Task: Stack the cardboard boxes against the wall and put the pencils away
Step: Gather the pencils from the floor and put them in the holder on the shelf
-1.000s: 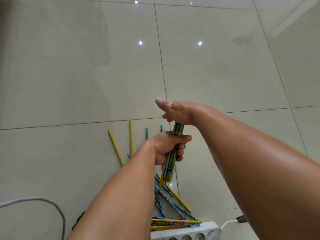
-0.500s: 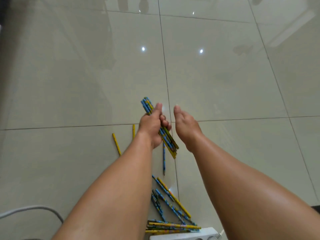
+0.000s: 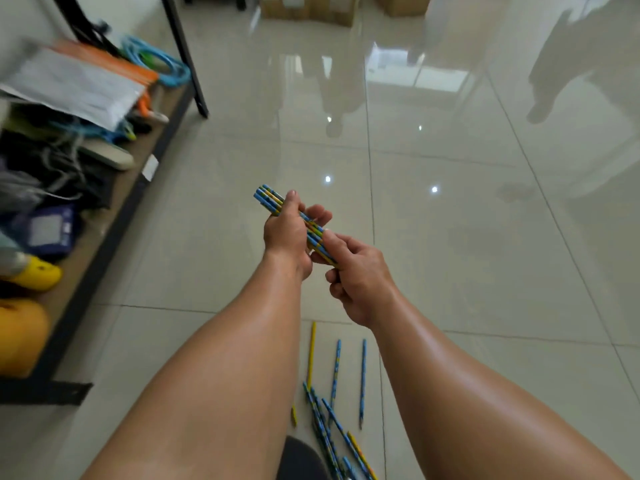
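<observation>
A bundle of blue and yellow pencils [image 3: 269, 199] is held above the floor, slanting from upper left to lower right. My left hand [image 3: 285, 233] is wrapped around its middle. My right hand [image 3: 358, 271] pinches the bundle's lower end with thumb and fingers. Several loose pencils [image 3: 334, 372] lie scattered on the tiles below my forearms. Cardboard boxes [image 3: 308, 8] stand far off at the top edge, partly cut off.
A low shelf [image 3: 114, 202] along the left carries bags, shoes, cables and a white and orange parcel [image 3: 76, 81]. A black shelf leg [image 3: 194, 77] stands on the glossy tiled floor [image 3: 485, 237]. A dark rounded object [image 3: 298, 459] sits at the bottom edge.
The view has tilted up, bringing the shelf and distant boxes into sight. My right hand has closed on the bundle's lower end, which only my left hand held before.
</observation>
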